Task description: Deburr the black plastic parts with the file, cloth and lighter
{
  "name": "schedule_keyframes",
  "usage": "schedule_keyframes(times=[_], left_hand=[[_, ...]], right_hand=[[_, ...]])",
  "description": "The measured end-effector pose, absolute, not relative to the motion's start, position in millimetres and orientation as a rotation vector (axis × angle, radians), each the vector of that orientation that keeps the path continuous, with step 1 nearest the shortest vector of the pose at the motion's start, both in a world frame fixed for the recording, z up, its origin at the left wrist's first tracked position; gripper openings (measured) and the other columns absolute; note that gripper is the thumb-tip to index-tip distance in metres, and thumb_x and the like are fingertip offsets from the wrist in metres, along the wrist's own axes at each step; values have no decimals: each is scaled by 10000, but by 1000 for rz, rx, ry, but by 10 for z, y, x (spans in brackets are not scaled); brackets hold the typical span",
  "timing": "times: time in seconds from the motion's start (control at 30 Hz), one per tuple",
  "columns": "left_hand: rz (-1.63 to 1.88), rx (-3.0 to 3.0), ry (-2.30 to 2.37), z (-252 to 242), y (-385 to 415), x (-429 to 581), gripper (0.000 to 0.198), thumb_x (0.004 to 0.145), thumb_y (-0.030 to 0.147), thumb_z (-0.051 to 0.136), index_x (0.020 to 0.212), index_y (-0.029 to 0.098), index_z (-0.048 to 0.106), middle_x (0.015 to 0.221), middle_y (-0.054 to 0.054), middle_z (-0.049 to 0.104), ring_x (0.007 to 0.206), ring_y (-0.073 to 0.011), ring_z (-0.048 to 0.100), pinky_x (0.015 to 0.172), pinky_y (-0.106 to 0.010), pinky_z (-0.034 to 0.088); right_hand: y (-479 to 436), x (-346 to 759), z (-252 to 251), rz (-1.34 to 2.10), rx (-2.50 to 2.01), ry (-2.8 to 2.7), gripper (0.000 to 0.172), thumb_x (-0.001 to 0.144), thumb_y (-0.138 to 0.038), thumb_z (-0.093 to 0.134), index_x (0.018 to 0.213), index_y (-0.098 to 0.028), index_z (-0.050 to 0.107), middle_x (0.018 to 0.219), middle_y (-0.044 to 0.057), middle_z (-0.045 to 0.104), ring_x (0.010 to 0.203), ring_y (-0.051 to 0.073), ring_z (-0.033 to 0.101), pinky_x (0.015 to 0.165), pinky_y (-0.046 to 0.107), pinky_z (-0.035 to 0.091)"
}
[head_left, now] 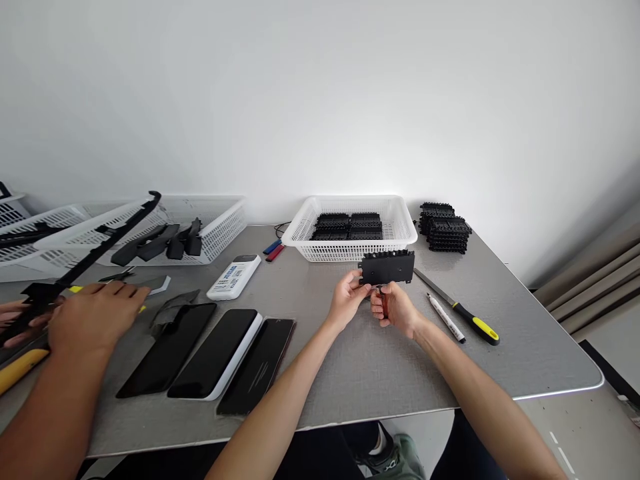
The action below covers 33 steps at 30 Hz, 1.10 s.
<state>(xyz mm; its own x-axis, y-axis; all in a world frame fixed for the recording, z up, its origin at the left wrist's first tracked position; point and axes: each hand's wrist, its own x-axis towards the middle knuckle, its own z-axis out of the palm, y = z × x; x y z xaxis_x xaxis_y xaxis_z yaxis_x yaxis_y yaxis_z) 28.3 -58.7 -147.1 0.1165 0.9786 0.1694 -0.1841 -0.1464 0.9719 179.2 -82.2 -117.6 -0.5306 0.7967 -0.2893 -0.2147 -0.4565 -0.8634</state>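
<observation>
My left hand (345,300) grips the lower left edge of a black plastic part (387,268), which is held upright above the table with its toothed edge on top. Just below that part, my right hand (397,309) is closed around a small tool with a reddish-brown handle (384,303); the tool's tip is hidden at the part's lower edge. Behind them stands a white basket (350,252) with several similar black parts (347,228) inside. More of these parts are stacked (447,233) to the basket's right.
A file (475,323) and a white marker (446,319) lie right of my hands. Three phone-like devices (215,357) and a white box (234,277) lie left. Another person's hands (95,317) hold a long black part (110,240) near more baskets (225,233).
</observation>
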Motion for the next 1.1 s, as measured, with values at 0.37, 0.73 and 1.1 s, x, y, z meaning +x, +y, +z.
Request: schedule_keyframes(times=[0.37,0.73,1.1], left_hand=[[1268,1306,921,-1450,-618,301,362,749,367,764,1032,197,618,826,-52,737,767,-198,692,760,-335,532],[1330,1226,891,-1471,-597,286,423,757,393,774,1084,185,604,938,-87,756,891,-248,735,890,-427,569],[1403,1094,862,-1434,-566,223,443,716,384,822,1044,174,610,934,-79,746,947,-281,736,937,-505,573]], right_hand=[[-808,1810,-1195,2078,-975,-974,213,713,-434,401,665,-231,356,627,-42,283,529,118,209,447,243,140],[-796,1835,-1163,2074,-963,-913,292,797,-493,395,693,-221,389,631,-45,295,527,108,229,446,215,136],[-733,1949,-1149,1920,-1009,-765,245,691,-453,438,655,-224,359,621,-42,284,521,102,204,438,227,100]])
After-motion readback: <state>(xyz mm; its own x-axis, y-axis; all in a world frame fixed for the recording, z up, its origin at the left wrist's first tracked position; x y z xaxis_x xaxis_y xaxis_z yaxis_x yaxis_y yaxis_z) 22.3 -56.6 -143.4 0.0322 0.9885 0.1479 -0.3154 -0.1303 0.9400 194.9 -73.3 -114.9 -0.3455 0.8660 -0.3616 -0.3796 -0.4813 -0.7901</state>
